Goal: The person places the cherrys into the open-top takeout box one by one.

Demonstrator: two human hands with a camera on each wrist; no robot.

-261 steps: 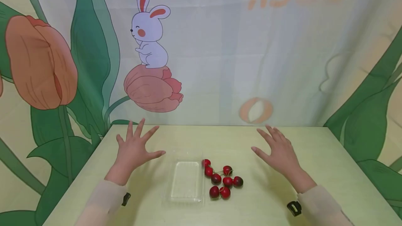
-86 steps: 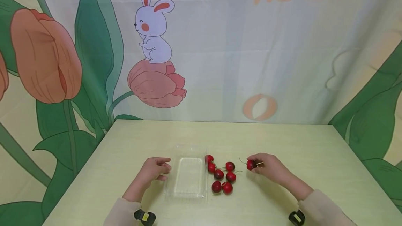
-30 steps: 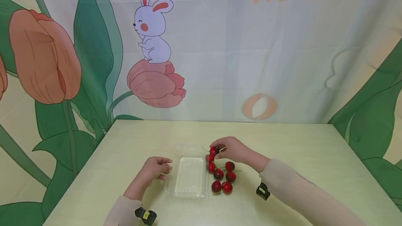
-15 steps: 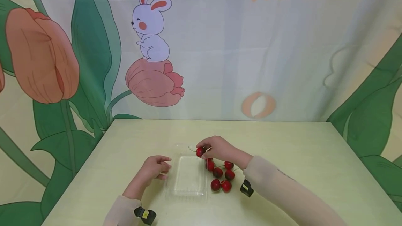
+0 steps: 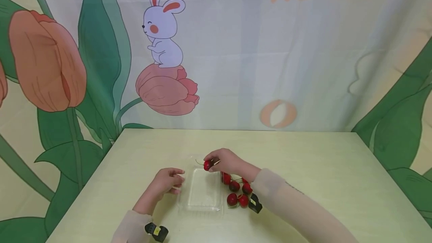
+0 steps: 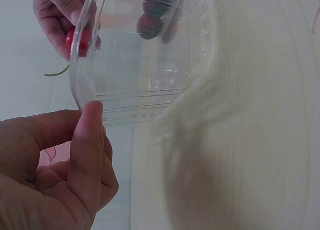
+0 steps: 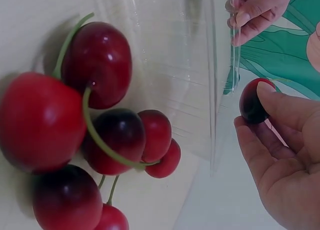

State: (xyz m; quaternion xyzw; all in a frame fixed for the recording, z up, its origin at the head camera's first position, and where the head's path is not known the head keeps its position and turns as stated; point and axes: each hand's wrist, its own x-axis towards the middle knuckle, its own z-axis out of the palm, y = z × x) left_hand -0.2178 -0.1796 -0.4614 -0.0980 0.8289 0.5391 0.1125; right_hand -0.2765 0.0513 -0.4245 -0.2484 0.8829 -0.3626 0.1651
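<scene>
My right hand point(image 5: 225, 161) pinches a dark red cherry point(image 5: 207, 165) between thumb and fingertips, its thin green stem pointing left. It holds the cherry over the far part of a clear plastic box point(image 5: 204, 208). In the right wrist view the held cherry point(image 7: 254, 100) shows a nearly black side, above the level of the box's rim point(image 7: 214, 84). My left hand point(image 5: 165, 181) stays at the box's left side; the left wrist view shows its thumb point(image 6: 89, 122) and forefinger pinching the rim. Several cherries point(image 5: 232, 199) lie right of the box, some partly hidden by my right arm.
The pale table point(image 5: 303, 160) runs back to a printed cloth point(image 5: 219, 48) with a rabbit and tulips. A black wrist strap point(image 5: 255, 203) on my right sleeve hangs close beside the loose cherries.
My right hand has picked up one cherry from the right side of the group and carried it left, from beyond the cherries to over the box. My left hand has come to the box's rim.
</scene>
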